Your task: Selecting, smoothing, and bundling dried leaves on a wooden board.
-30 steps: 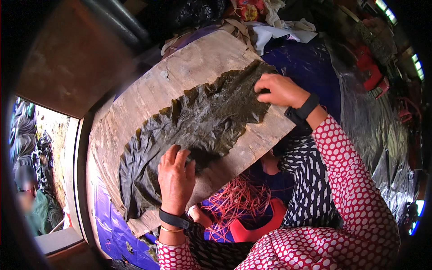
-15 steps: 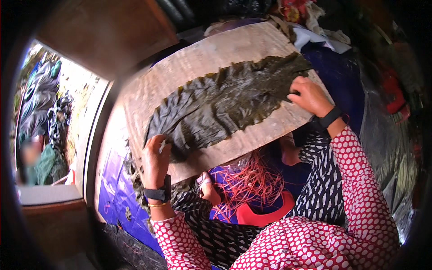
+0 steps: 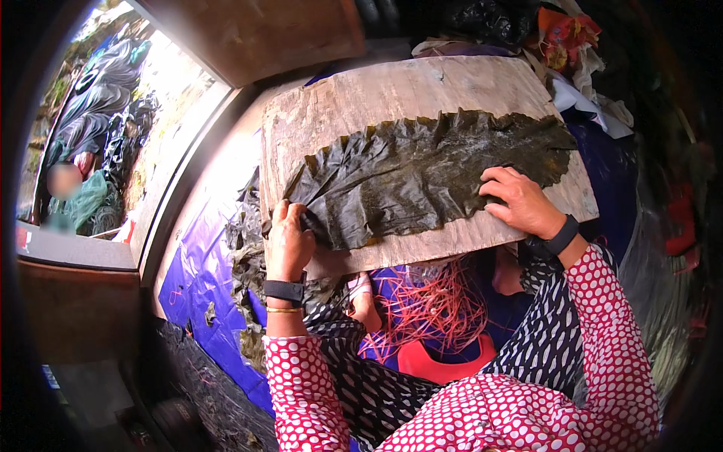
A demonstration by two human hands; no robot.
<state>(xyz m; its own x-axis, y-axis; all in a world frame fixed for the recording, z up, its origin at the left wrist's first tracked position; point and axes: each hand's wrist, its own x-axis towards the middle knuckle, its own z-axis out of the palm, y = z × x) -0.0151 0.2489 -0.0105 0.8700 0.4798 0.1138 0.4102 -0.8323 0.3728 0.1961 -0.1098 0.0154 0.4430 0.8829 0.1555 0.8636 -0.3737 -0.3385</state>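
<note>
A long, dark green, wrinkled kelp sheet (image 3: 422,177) with a ruffled edge lies across a wooden board (image 3: 369,90) in front of me. At its left end, my left hand (image 3: 290,245) is closed, with fingers and thumb on the kelp's corner. My right hand (image 3: 527,205) has its fingers curled onto the near edge, right of the middle, with the thumb close beneath them. The fingertips partly hide the kelp they pinch. The far edge and right end of the sheet lie untouched on the board.
Below the board, tangled red strips (image 3: 429,305) lie between my feet, beside a red plastic object (image 3: 444,361). Purple sheeting (image 3: 199,279) with dark scraps covers the left side. Clear plastic (image 3: 640,301) hangs at the right. A blurred person is outside the opening at left.
My right hand has moved left along the kelp's near edge, away from its right end. The kelp lies flatter, with its right end spread out. The view has shifted a little.
</note>
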